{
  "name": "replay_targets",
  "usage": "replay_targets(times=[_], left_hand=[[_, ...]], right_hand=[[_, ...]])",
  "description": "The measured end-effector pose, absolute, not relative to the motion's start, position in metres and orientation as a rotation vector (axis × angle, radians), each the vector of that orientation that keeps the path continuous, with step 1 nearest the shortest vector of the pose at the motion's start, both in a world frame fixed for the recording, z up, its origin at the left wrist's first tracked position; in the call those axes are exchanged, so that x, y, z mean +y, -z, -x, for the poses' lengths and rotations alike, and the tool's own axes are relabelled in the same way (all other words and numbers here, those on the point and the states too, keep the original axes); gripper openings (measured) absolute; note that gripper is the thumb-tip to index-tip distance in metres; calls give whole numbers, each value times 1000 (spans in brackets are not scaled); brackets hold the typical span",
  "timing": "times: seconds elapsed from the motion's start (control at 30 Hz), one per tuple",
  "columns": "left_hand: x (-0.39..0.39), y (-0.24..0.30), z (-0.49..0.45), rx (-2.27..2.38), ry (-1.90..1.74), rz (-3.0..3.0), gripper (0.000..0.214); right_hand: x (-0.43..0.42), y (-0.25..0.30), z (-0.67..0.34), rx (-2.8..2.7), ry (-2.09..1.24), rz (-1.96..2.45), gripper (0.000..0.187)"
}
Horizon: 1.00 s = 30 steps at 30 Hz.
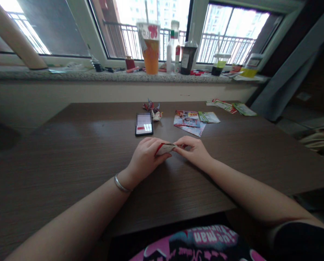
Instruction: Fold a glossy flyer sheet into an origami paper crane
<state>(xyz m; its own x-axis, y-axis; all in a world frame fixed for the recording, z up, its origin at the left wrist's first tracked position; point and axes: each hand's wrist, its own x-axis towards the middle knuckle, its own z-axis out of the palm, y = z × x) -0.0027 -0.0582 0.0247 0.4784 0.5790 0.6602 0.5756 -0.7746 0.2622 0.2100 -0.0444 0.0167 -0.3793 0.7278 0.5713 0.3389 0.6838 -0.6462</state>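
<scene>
Black-and-pink printed clothing (200,241) fills the bottom edge, before one brown counter (77,159). Two forearms (77,210) angle inward from the lower corners. Back upward, one bracelet (120,183) at its wrist, the left hand (147,156) has its grip closed around one folded paper (166,148) near the counter's middle; the right hand's (193,149) grip pinches the paper's right tip. Beyond lie one phone (144,129), at least two paper figures (157,115) and two groups of leaflets (187,119).

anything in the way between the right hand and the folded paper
Nothing visible: the right hand pinches the tip of the folded paper, and the left hand holds its other end. The phone lies beyond them.
</scene>
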Motion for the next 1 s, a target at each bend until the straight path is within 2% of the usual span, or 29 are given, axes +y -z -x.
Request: replay_targets(times=[0.27,0.57,0.73,1.0], left_hand=[[-58,-27,0,1025,-1255,-2622,12],[-59,-30,-1,990,-1287,-2587,10],[-64,-34,1,984,-1471,-2578,18],[-68,-40,2,869,-1708,-2548,15]], right_hand=[[-48,-21,-209,-2003,-518,754,14],[-51,-25,-208,-2017,-458,767,16],[-54,-27,-208,-2036,-386,779,15],[-57,-32,-210,-2050,-203,762,9]])
